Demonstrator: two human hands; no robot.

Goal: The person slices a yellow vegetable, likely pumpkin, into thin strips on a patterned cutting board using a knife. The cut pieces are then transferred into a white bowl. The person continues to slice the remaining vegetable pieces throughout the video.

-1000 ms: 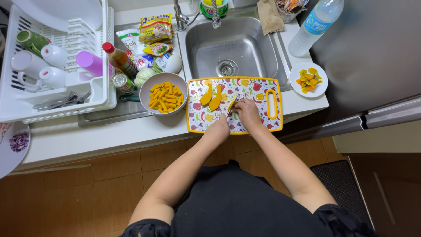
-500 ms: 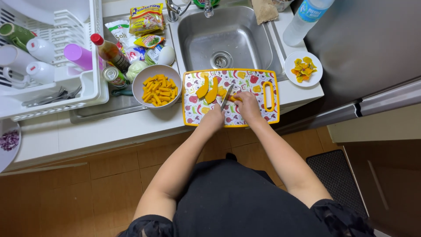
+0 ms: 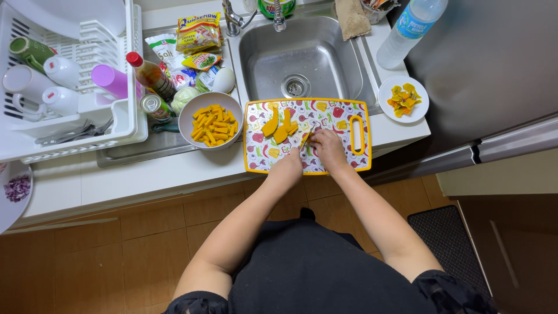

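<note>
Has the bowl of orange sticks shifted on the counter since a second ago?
No. The bowl of orange sticks sits just left of the cutting board, below the sink, as before; only the camera moved.

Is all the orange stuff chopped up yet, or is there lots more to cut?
A good share looks done: the bowl is full of orange sticks, and a small plate holds scraps. Right now both hands, left hand and right hand, work a piece on the cutting board, apparently with a knife. A few bigger orange slices wait uncut on the board.
</note>
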